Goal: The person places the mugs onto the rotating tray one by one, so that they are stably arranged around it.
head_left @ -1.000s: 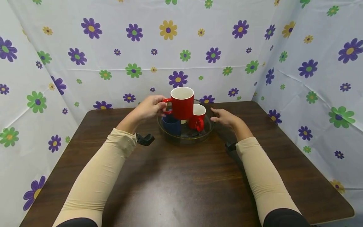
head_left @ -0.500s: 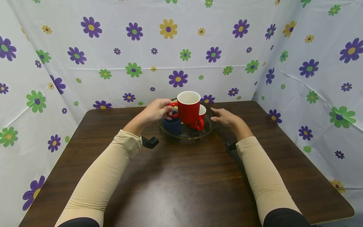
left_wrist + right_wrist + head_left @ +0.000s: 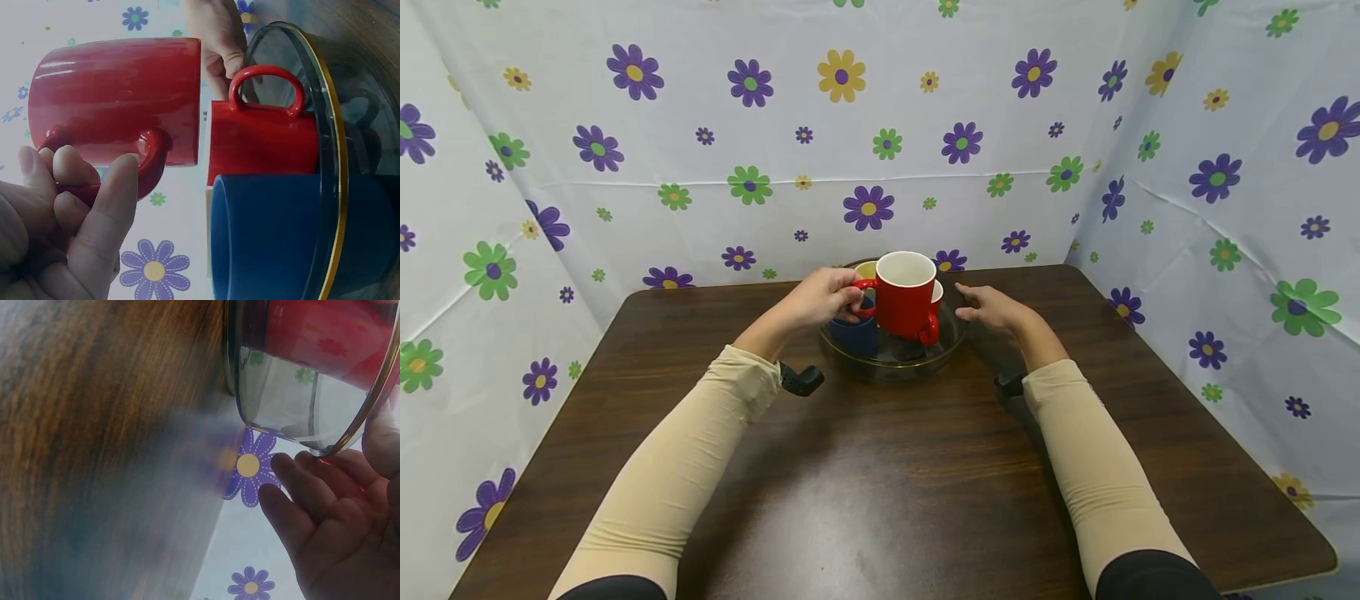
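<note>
A red mug (image 3: 904,300) with a white inside hangs upright above a clear glass bowl (image 3: 891,365). My left hand (image 3: 822,300) grips the mug's handle, its fingers and thumb curled round it in the left wrist view. Inside the bowl stand a second red mug (image 3: 265,150), mostly hidden from the head view by the held one, and a dark blue cup (image 3: 854,337). A yellow rim (image 3: 867,269) shows behind them. At the bowl's right side is my right hand (image 3: 996,315), fingers loosely extended near the rim; whether they touch the glass I cannot tell.
The bowl sits near the back of a dark brown wooden table (image 3: 865,467). White cloth (image 3: 700,225) printed with flowers hangs behind the table and along both sides. Dark wrist devices show below both hands.
My left hand has carried the red mug rightward and lower, so it covers more of the second red mug and uncovers the yellow rim behind. The right hand stays in place.
</note>
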{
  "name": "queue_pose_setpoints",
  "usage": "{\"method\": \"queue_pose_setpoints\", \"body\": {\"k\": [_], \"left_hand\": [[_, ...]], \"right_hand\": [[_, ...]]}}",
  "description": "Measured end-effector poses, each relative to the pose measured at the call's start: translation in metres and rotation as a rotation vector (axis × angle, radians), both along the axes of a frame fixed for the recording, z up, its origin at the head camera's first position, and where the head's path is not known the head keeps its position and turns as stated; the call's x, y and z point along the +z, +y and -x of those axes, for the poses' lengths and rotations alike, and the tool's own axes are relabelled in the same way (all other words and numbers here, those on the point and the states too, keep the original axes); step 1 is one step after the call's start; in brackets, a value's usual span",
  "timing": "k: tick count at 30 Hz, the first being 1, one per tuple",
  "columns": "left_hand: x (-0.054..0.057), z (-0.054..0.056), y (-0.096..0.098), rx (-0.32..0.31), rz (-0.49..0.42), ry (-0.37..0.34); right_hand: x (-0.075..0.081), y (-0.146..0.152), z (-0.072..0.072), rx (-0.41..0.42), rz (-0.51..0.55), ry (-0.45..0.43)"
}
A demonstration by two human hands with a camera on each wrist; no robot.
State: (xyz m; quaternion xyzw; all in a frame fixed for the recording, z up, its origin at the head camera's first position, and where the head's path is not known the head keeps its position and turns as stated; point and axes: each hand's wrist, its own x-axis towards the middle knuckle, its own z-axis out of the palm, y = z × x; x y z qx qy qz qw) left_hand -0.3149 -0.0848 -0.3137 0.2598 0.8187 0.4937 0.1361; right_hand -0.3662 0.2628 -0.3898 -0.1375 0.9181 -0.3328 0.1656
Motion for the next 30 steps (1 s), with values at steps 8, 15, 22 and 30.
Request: {"method": "queue_pose_setpoints", "body": {"k": [8, 15, 22, 30], "left_hand": [[-0.007, 0.003, 0.001, -0.01, 0.0, 0.012], [-0.012, 0.004, 0.0, -0.009, 0.02, 0.01], [-0.019, 0.005, 0.001, -0.027, 0.015, -0.001], [-0.024, 0.007, 0.002, -0.042, 0.006, 0.007]], "right_hand": [[0.0, -0.002, 0.001, -0.012, 0.006, -0.014], [0.001, -0.002, 0.001, -0.003, -0.008, 0.004], [0.003, -0.004, -0.001, -0.005, -0.023, 0.014], [0.001, -0.003, 0.002, 0.003, -0.027, 0.017]]}}
